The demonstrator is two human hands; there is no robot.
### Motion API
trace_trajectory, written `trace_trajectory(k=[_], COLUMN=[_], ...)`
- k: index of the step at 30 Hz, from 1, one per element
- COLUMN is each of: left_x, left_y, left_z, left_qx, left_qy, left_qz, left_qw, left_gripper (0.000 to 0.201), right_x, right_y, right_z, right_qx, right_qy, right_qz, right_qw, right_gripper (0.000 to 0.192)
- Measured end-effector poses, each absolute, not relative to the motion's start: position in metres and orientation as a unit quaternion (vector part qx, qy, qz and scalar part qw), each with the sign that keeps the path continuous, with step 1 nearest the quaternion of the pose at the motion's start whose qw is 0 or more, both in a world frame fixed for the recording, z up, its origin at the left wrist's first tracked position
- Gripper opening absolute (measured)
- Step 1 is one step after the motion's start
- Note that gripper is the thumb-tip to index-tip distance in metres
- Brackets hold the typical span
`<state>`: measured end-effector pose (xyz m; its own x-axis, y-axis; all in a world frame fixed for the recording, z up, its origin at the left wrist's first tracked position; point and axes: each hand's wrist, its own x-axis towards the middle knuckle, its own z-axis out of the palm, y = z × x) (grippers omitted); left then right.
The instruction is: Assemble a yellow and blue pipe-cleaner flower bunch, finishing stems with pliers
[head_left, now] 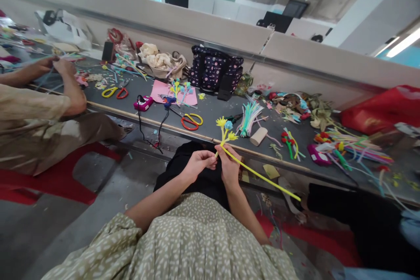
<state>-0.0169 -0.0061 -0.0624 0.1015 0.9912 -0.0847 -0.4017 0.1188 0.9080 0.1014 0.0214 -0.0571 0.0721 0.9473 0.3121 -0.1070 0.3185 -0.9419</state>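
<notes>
Yellow, fuzzy-stemmed and crowned with a blue bloom, a small flower sprig is pinched low on its stalk by the left hand's curled fingers and the right hand, a long yellow stem trailing from the latter, before a dark grey table bearing red-and-yellow-handled scissors and a pale partition.

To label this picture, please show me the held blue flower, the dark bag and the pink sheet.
Blue flower (228, 125): head view, on its bloom.
Dark bag (211, 69): head view, on its front.
Pink sheet (158, 91): head view, bare left part.
</notes>
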Motion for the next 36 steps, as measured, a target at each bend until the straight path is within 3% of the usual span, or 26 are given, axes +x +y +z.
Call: trace_trajectory(k=[8,17,23,27,32,36], left_x=[-0.026,-0.023,-0.033,-0.035,-0.032,-0.03], left_y=[0.0,-0.003,0.004,0.009,0.011,0.011], left_z=[-0.056,-0.065,-0.059,-0.056,-0.057,-0.058], left_qx=[0.436,0.362,0.37,0.399,0.381,0.376], left_qy=[0.42,0.4,0.418,0.401,0.408,0.414], left_qz=[0.554,0.56,0.601,0.602,0.62,0.623], left_qw=[0.571,0.628,0.572,0.563,0.551,0.547], left_gripper=[0.029,0.031,0.031,0.026,0.028,0.028], right_x=[0.101,0.102,0.107,0.105,0.101,0.1], right_y=[0.021,0.018,0.019,0.016,0.012,0.009], right_z=[-0.058,-0.069,-0.076,-0.081,-0.082,-0.078], right_qx=[-0.381,-0.386,-0.405,-0.392,-0.4,-0.415], right_qy=[-0.546,-0.547,-0.589,-0.604,-0.542,-0.552], right_qz=[0.451,0.487,0.445,0.481,0.526,0.48], right_qw=[0.595,0.561,0.54,0.5,0.52,0.54], right_gripper=[0.013,0.016,0.015,0.018,0.025,0.022])
